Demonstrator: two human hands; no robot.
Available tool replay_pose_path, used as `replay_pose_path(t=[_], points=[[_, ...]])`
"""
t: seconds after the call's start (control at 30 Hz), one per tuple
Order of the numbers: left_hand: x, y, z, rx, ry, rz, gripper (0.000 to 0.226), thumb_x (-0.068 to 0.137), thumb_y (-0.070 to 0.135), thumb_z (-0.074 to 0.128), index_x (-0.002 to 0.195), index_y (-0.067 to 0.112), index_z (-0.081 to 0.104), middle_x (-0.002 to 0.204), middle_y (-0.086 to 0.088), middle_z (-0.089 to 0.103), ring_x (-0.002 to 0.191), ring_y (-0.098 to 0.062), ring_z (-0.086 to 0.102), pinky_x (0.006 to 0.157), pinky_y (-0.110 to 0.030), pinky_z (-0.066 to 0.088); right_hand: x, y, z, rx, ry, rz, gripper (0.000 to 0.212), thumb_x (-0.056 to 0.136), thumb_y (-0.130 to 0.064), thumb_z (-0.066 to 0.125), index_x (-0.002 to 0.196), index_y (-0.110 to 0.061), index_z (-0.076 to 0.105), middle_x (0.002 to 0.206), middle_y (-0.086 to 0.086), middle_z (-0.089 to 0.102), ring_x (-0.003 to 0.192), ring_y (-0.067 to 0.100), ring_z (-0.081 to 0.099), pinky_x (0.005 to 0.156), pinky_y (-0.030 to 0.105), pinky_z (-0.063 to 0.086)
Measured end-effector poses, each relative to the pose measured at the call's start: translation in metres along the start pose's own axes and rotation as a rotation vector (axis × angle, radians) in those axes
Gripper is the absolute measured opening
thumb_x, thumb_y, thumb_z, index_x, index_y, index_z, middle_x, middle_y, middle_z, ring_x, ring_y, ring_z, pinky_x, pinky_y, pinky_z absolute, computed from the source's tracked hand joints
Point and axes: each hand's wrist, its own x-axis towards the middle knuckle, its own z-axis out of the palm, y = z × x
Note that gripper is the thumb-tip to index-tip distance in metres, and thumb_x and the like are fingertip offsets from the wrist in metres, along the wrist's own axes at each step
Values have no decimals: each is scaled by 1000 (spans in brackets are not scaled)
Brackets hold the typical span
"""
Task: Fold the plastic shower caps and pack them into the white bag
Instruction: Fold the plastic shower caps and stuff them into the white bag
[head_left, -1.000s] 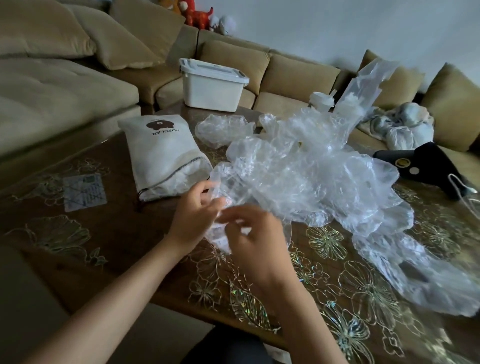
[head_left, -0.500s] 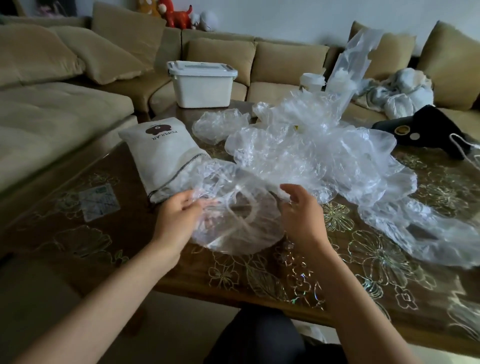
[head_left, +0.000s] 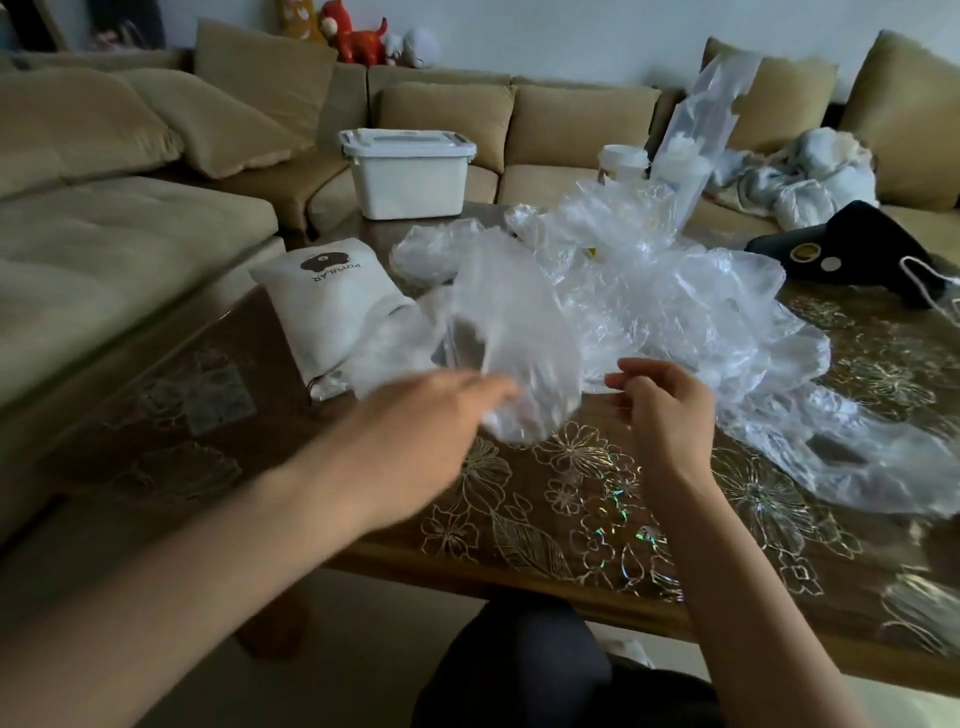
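Clear plastic shower cap (head_left: 511, 332) at blurred left hand (head_left: 415, 431), right hand (head_left: 665, 410) curled beside its edge, both grips unclear

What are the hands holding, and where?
A clear shower cap: the left hand grips its lower edge. The right hand curls beside the rim, but whether it pinches it cannot be told.

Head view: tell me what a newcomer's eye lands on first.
A big heap of crumpled clear shower caps sprawls over the middle and right of the flower-patterned table. Nearer the front, one cap billows up between the blurred left hand and the right hand, whose fingers are curled. The white bag lies just left of it.
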Motion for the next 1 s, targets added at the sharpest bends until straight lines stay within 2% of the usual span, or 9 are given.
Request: replay_pose_path(t=[0.1,0.2,0.27,0.4,0.53,0.67,0.8,0.9,1.0], points=[[-14,11,30,-10,-258,41,48,99,6,34,142,27,34,142,8,43,126,-3,40,108,-17,24,-1,1,1,33,97,45,28,81,4,44,88,-13,66,78,3,69,62,12,57,58,24,43],[-27,12,31,-142,-362,57,44,98,42,39,141,35,33,135,28,34,124,15,25,99,2,10,0,1,-2,-43,91,32,30,80,2,45,93,-13,67,77,1,69,60,11,55,57,26,42],[-25,9,23,-297,-309,-11,39,91,52,44,129,41,46,123,37,38,114,27,28,89,9,16,0,0,-5,-116,37,-19,26,82,-1,49,99,-11,66,81,-1,68,61,9,54,55,21,42],[-8,-19,30,-445,55,-206,27,93,32,52,118,25,60,121,16,59,109,12,50,87,1,34,-2,7,-1,-392,-245,-1,25,88,-25,59,105,-7,64,98,10,66,88,23,62,77,34,52],[-6,-35,68,-173,-165,-382,51,99,38,36,146,21,28,155,4,21,143,-7,13,114,-24,8,-9,19,14,-755,-335,-82,40,84,-51,57,69,-14,60,87,11,65,90,29,59,76,38,46],[-20,-39,86,-48,-239,-374,65,95,57,12,151,23,5,158,8,-6,135,3,-16,111,-26,-14,-10,12,18,-641,-342,-90,31,83,-32,68,63,-16,51,63,-5,52,60,11,48,54,23,39],[-31,-39,84,-27,-240,-367,87,77,74,-12,150,27,-4,152,14,-17,136,0,-22,111,-29,-16,3,18,5,-567,-352,-63,20,76,-10,74,72,-19,57,71,-7,57,69,11,54,54,13,39],[-42,-34,83,-11,-204,-361,95,67,72,-14,150,28,2,155,13,-11,136,1,-20,111,-30,-14,6,14,0,-410,-489,76,24,76,1,69,96,-12,63,80,-3,60,74,11,57,60,18,45],[-50,-29,78,-67,-38,-283,79,83,66,9,140,22,42,149,5,35,139,-3,15,113,-35,5,2,7,2,-362,-635,112,21,82,-20,70,100,-11,65,87,0,64,78,11,60,63,20,47]])
